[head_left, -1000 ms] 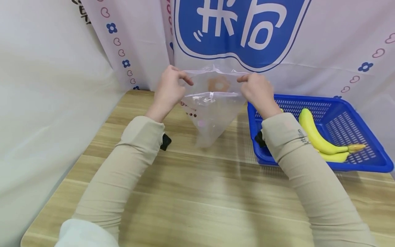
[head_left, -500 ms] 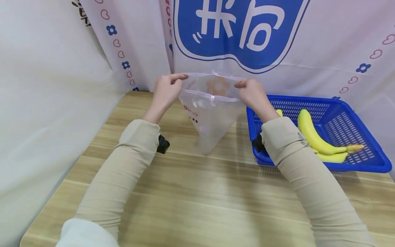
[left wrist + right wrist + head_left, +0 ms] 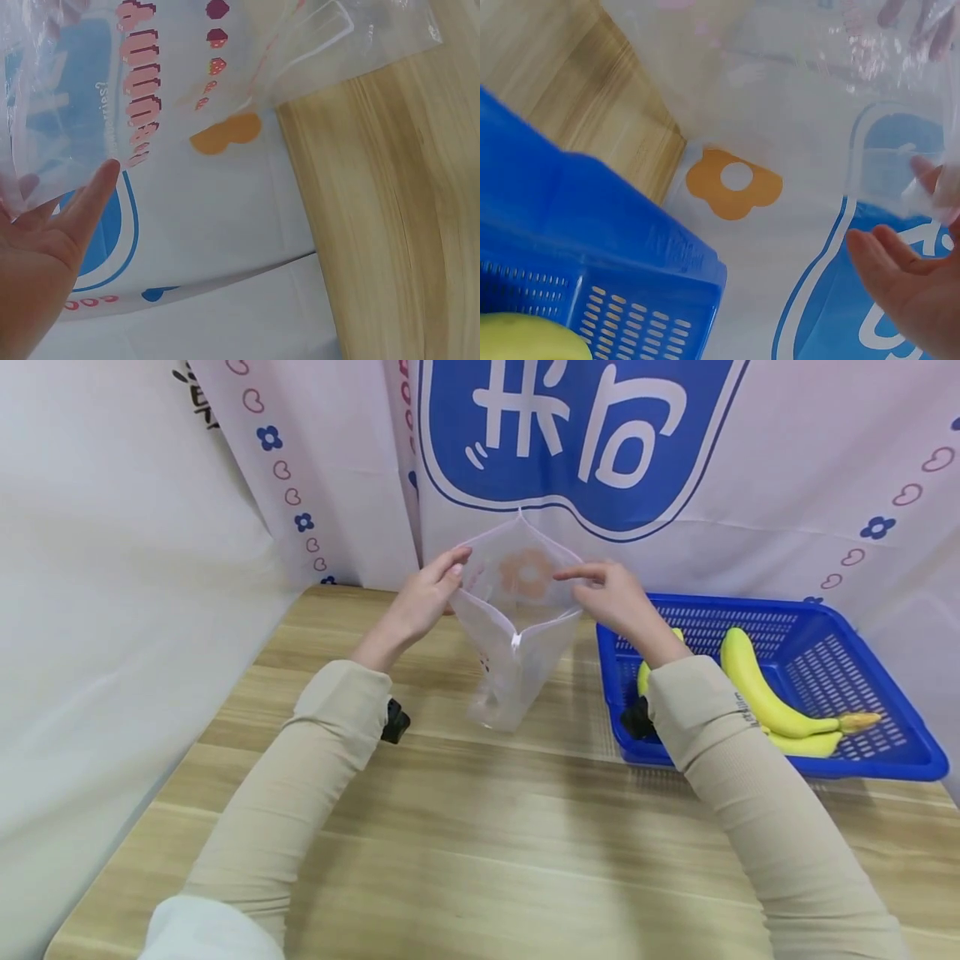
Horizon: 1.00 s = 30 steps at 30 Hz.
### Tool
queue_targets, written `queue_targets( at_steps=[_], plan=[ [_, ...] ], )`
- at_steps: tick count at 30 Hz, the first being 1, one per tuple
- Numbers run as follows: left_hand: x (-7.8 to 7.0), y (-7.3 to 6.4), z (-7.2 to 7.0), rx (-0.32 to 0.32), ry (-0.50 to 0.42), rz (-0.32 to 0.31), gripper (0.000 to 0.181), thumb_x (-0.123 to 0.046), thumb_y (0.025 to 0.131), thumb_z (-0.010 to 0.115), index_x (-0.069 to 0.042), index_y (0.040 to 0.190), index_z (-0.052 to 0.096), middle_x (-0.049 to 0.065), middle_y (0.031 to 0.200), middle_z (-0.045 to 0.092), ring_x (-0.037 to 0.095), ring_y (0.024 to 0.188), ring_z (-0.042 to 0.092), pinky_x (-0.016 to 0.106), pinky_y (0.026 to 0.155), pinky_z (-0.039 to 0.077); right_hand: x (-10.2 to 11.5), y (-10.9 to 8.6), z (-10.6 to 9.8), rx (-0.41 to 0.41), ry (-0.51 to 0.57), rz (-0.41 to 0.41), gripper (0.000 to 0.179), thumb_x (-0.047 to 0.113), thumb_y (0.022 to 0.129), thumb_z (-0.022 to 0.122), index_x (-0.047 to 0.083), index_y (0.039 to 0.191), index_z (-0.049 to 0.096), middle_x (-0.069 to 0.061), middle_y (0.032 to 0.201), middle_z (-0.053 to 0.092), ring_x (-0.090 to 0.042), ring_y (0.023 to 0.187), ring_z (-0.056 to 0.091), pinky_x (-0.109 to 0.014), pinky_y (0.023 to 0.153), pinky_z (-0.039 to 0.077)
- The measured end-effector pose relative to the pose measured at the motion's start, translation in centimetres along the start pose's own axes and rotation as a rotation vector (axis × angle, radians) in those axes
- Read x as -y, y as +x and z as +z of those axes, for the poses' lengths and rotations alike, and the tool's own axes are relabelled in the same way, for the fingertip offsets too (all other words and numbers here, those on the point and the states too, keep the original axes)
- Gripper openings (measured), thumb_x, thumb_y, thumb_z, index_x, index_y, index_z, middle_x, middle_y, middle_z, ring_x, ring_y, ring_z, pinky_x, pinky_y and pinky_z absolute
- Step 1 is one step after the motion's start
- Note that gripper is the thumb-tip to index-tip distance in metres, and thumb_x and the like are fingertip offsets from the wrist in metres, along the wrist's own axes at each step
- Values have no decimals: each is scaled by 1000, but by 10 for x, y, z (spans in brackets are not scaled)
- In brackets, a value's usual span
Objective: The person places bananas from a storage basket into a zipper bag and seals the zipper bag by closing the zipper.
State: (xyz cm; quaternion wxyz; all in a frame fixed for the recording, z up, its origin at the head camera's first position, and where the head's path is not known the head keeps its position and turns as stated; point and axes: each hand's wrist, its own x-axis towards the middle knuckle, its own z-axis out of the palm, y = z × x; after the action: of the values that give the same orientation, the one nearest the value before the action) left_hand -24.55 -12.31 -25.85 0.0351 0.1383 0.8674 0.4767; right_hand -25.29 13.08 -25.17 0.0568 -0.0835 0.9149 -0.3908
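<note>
A translucent zip bag hangs above the table with its mouth spread into a diamond; its white slider faces me. My left hand holds the mouth's left side between thumb and fingers. On the opposite side, my right hand grips the edge, its index finger extended over the mouth. Pink lettering shows on the bag in the left wrist view, where extended fingers of the left hand lie against the film. In the right wrist view the right hand is partly cut off.
A blue plastic basket stands at the right of the wooden table, beneath the right forearm. Yellow bananas lie in it. A printed white cloth with a blue emblem hangs behind the table.
The bag's mouth has gone from a narrow slot to a wide diamond, its slider side coming down towards me. Both hands have lowered slightly, and the left fingers have straightened along the edge.
</note>
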Motion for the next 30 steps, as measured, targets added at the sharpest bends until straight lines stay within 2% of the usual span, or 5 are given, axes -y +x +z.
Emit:
queue_targets(
  at_steps=[3, 7, 16, 25, 30],
  plan=[
    [0, 0, 2, -14, 20, 6, 48, -28, 105, 30, -14, 151, 28, 9, 157, 30, 31, 137, 41, 45, 99, 51, -1, -3, -1, -15, 35, -49, 40, 16, 93, 43, 11, 129, 60, -14, 151, 36, -30, 117, 46, -36, 85, 49],
    [0, 1, 2, -40, 40, 19, 49, -28, 105, 32, -12, 151, 28, 9, 157, 31, 30, 136, 42, 44, 100, 49, -1, -9, -4, -6, 97, -103, 38, 24, 97, 46, 10, 131, 59, -12, 156, 27, -38, 139, 33, -53, 110, 39],
    [5, 3, -2, -132, 79, 36, 52, -27, 104, 35, -9, 151, 24, 15, 155, 32, 33, 141, 36, 44, 119, 29, -19, -25, -30, -22, 77, -147, 43, 28, 99, 45, 14, 140, 49, -8, 154, 35, -30, 144, 29, -55, 116, 28],
    [4, 1, -7, -215, 95, 31, 52, -25, 104, 36, -9, 151, 23, 15, 152, 37, 30, 110, 54, 37, 88, 49, -74, -43, -70, 76, -81, 31, 55, 29, 100, 45, 12, 150, 30, -20, 154, 31, -42, 140, 29, -63, 111, 28],
    [3, 1, -13, -246, 101, 0, 54, -29, 104, 36, -14, 153, 20, 10, 156, 32, 30, 129, 48, 43, 107, 43, -111, -56, -87, 143, -166, 150, 65, 31, 99, 47, 6, 152, 18, -29, 152, 26, -48, 138, 26, -66, 109, 27]
  ],
)
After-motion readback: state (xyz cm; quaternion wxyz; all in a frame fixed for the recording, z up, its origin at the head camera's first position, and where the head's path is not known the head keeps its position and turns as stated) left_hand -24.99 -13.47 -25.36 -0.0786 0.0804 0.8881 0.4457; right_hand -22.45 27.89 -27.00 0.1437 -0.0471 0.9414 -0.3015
